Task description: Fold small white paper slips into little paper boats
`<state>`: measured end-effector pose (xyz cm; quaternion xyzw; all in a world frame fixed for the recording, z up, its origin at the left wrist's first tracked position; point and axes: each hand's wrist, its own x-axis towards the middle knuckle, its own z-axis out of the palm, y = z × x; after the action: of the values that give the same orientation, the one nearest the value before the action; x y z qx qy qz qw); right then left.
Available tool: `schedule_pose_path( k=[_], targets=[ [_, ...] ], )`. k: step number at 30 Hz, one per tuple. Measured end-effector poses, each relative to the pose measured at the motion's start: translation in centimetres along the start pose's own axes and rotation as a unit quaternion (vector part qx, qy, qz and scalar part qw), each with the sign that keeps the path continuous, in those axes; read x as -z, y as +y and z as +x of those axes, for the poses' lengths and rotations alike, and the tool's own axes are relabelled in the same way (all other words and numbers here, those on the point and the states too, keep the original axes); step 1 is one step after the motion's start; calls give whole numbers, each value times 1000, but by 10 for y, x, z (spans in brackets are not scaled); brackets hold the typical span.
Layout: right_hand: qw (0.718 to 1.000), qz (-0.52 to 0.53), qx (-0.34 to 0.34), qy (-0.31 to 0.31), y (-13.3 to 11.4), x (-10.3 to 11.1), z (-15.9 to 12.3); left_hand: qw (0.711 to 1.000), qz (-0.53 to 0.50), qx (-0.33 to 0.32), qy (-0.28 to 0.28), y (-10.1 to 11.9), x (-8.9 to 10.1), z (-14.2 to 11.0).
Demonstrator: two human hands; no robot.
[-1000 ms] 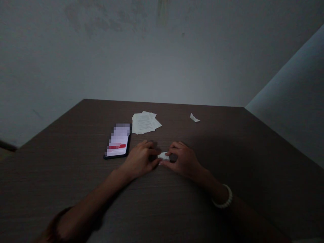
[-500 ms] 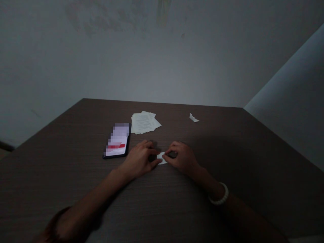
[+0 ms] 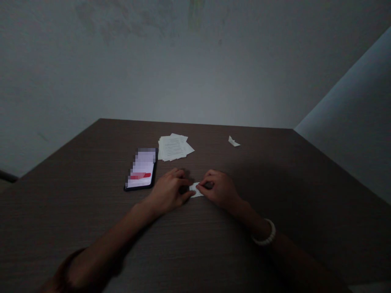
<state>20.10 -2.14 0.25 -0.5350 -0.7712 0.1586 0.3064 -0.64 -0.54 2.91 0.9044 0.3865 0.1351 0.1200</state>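
A small white piece of paper (image 3: pixel 195 189) lies on the table between my two hands; whether it is folded is too small to tell. My left hand (image 3: pixel 170 190) rests at its left edge, thumb and index finger on the paper. From the right, my right hand (image 3: pixel 221 189) reaches in with thumb and index fingertip pinched together on the paper, hiding part of its right side. On the right wrist is a pale beaded bracelet (image 3: pixel 269 235).
A lit phone (image 3: pixel 142 169) lies left of my left hand. Behind it is a loose stack of printed paper sheets (image 3: pixel 174 147). A small folded paper boat (image 3: pixel 233 141) sits at the back right. The brown table (image 3: pixel 189 252) meets a stained wall.
My right thumb and index finger, apart on the paper a second ago, have come together in a pinch over it. My left hand has stayed nearly still.
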Motion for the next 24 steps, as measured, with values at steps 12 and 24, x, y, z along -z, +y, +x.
schedule_pose_path(
  k=[12, 24],
  targets=[
    [1000, 6, -8, 5, -2, 5, 2, 1000, -3, -10, -1, 1, 1, -1],
    [1000, -14, 2, 20, 7, 4, 5, 1000, 3, 5, 8, 0, -1, -3]
  ],
)
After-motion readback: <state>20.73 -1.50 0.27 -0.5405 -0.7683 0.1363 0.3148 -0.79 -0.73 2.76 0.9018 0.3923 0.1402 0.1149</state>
